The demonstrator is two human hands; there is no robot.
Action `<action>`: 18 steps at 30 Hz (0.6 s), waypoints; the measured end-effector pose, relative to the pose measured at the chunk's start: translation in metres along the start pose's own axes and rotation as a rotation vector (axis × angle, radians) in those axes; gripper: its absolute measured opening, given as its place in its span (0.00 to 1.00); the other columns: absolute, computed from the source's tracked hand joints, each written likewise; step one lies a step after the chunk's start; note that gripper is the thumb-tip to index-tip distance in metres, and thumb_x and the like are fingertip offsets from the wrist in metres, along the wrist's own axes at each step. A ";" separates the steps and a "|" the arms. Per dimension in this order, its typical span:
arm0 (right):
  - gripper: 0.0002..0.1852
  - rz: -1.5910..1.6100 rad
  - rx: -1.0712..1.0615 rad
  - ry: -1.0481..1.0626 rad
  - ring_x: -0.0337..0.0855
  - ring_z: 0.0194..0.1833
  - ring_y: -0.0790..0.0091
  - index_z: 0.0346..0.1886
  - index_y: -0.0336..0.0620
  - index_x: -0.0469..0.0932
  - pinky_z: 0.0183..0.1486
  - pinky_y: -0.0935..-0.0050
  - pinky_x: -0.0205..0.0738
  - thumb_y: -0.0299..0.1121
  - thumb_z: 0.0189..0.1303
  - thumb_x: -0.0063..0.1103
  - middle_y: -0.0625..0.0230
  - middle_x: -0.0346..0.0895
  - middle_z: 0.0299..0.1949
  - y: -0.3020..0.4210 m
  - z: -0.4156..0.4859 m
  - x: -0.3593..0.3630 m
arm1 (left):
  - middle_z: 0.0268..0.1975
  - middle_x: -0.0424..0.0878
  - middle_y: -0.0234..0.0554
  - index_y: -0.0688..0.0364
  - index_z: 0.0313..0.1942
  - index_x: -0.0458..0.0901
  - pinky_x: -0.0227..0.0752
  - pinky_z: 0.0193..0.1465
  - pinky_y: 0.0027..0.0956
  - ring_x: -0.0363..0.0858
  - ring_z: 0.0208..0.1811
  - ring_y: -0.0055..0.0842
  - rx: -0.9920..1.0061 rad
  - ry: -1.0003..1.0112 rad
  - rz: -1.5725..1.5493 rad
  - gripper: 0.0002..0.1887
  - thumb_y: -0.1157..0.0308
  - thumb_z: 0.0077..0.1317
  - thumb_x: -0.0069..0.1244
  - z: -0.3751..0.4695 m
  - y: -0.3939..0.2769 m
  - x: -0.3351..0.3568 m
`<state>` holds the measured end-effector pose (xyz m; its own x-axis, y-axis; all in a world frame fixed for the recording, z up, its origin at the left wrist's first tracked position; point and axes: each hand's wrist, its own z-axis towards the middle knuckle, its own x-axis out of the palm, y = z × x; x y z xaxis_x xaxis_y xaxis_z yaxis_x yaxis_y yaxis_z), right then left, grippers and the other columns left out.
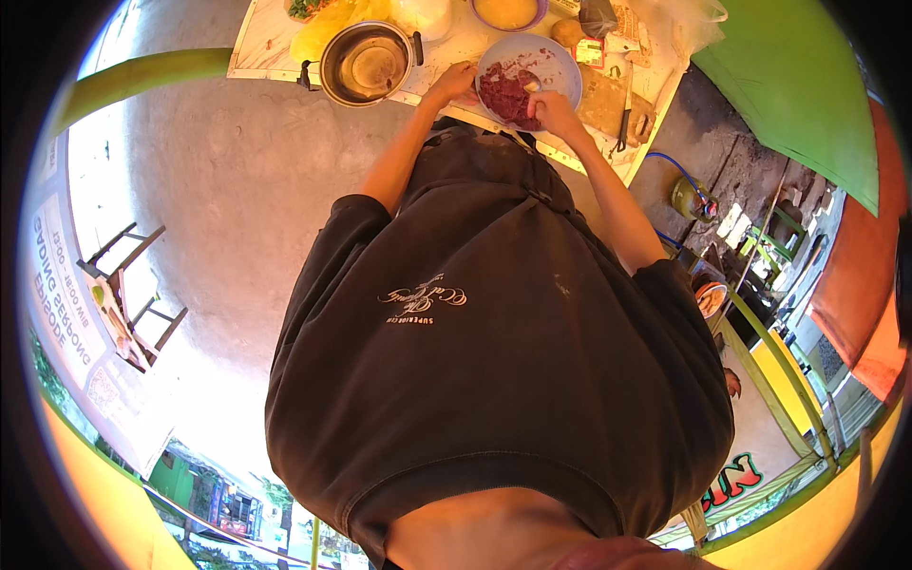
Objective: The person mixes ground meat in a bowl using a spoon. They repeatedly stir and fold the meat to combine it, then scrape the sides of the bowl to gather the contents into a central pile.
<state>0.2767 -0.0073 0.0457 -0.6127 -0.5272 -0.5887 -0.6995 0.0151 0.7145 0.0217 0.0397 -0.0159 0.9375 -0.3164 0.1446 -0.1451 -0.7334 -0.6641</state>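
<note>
A pale round basin (563, 68) at the table's near edge holds dark red, mashed-looking food (509, 96). My right hand (556, 112) is closed on a spoon (531, 84), whose bowl lies in the red food. At the basin's left side is my left hand (454, 82), fingers bent near the rim; whether it grips the rim cannot be told. Left of that hand stands a metal pot (367, 64) with dark handles and some liquid or residue inside.
A wooden cutting board (605, 100) and a knife with a black handle (625, 117) lie right of the basin. Behind are a purple-rimmed bowl of yellowish contents (507, 13), a yellow plastic bag (320, 32) and small packets. A gas cylinder (690, 199) stands on the floor at right.
</note>
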 end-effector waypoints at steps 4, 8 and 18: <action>0.10 0.041 0.076 0.172 0.81 0.32 0.62 0.29 0.35 0.81 0.40 0.64 0.74 0.21 0.59 0.48 0.60 0.80 0.27 -0.005 0.017 -0.031 | 0.49 0.83 0.54 0.67 0.58 0.72 0.88 0.41 0.38 0.87 0.37 0.36 0.005 -0.030 0.017 0.21 0.59 0.77 0.40 0.004 0.000 -0.002; 0.09 0.056 -0.053 -0.052 0.81 0.33 0.60 0.40 0.38 0.75 0.40 0.62 0.74 0.21 0.61 0.44 0.57 0.81 0.33 -0.013 0.012 -0.019 | 0.49 0.82 0.53 0.66 0.58 0.72 0.87 0.43 0.37 0.87 0.39 0.36 0.002 -0.010 0.004 0.21 0.58 0.77 0.41 0.002 -0.001 -0.003; 0.10 0.243 0.197 -0.009 0.81 0.32 0.69 0.46 0.34 0.70 0.36 0.69 0.74 0.22 0.62 0.47 0.59 0.81 0.31 -0.018 -0.022 -0.015 | 0.53 0.79 0.51 0.65 0.62 0.70 0.86 0.46 0.35 0.87 0.45 0.34 0.070 0.000 0.081 0.23 0.57 0.76 0.48 -0.003 0.010 -0.002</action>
<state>0.3065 -0.0184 0.0495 -0.7731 -0.4807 -0.4138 -0.5897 0.3042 0.7482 0.0172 0.0313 -0.0206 0.9237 -0.3727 0.0887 -0.1975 -0.6615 -0.7234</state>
